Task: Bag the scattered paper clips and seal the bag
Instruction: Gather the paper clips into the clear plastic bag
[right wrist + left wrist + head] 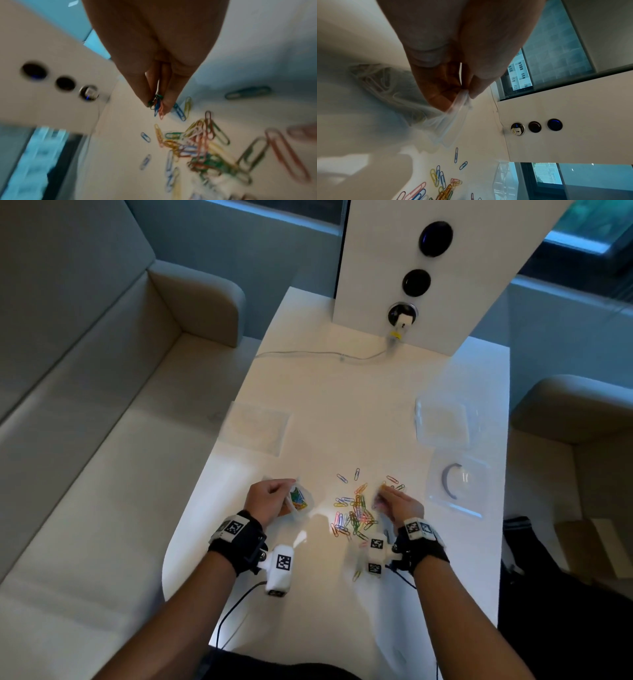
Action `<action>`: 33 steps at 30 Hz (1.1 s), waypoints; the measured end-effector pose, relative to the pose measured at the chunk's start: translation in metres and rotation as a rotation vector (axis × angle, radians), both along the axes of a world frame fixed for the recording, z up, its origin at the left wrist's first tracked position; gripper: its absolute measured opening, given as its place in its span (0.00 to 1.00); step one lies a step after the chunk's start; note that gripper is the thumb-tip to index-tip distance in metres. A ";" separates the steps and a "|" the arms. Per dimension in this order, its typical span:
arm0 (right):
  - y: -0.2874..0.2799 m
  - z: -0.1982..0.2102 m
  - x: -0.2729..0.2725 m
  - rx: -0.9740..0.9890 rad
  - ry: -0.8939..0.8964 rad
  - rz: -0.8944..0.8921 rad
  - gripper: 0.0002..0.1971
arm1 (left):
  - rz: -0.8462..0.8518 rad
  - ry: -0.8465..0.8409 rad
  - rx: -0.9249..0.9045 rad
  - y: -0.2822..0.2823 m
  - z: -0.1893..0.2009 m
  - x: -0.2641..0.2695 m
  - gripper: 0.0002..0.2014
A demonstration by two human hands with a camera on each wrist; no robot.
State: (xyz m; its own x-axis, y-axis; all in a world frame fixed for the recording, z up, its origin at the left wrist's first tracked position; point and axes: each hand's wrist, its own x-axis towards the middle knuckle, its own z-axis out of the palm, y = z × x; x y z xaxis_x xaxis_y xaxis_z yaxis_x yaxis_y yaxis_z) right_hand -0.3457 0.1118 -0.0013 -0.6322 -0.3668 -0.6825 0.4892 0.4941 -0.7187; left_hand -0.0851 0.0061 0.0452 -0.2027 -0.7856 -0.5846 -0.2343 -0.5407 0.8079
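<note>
Left hand (270,497) pinched the rim of the bag (299,501), thumb and fingers closed on the plastic, holding it up off the table (308,392) at the near left. Some clips already sat in the bag, colours showing through. Left wrist view showed the pinch on a bunched bit of rim (462,98); whether the mouth was open enough, couldn't tell.

Right hand (397,503) sat over the right side of the clips (352,511), fingertips (167,105) closed narrow on a small bunch of clips (157,104), green, blue, pink. Bunch hung just above the table. Frame was blurred, hand likely moving.

Most clips lay loose in a pile between the two hands, a few strays farther out and one near the right wrist. Task maybe a quarter done, bag unsealed.

Risks, as I judged them:
- Bunch held only at the tips; tangled clips could slip off on the way across and scatter.
- Bag mouth bunched by the pinch; clips could hit the rim and bounce out.
- Bag held tilted by one edge; clips inside could spill if it sagged.
- Strays near the table edge could get swept off by a sleeve or wrist camera.
</note>
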 end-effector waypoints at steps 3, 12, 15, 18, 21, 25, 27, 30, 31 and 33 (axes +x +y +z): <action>0.007 0.018 0.015 -0.249 -0.369 -0.124 0.14 | -0.016 0.000 -0.007 0.002 -0.002 -0.007 0.09; -0.018 0.056 0.096 -0.323 -0.266 0.337 0.10 | -0.092 -0.007 -0.050 0.013 0.000 -0.024 0.08; -0.023 0.058 0.110 -0.140 0.210 0.545 0.06 | -0.097 0.010 -0.054 0.018 0.004 -0.026 0.08; -0.026 0.069 0.120 -0.044 0.551 0.841 0.12 | -0.115 -0.004 -0.075 0.018 0.005 -0.026 0.09; -0.028 0.079 0.121 -0.037 0.660 1.086 0.17 | -0.120 -0.014 -0.078 0.016 0.006 -0.027 0.09; -0.031 0.079 0.088 -0.099 0.588 0.794 0.19 | -0.114 -0.017 -0.062 0.008 0.004 -0.026 0.09; -0.030 0.063 0.056 -0.024 0.594 0.591 0.18 | -0.110 -0.022 -0.044 0.003 0.002 -0.023 0.08; -0.023 0.034 0.006 0.269 0.678 0.580 0.17 | -0.097 -0.008 -0.035 -0.002 0.005 -0.020 0.08; -0.020 0.023 -0.007 0.365 0.685 0.622 0.20 | -0.097 -0.006 -0.031 -0.004 0.007 -0.019 0.08; -0.017 -0.001 -0.019 0.474 0.681 0.723 0.25 | -0.099 0.003 -0.024 -0.006 0.010 -0.016 0.09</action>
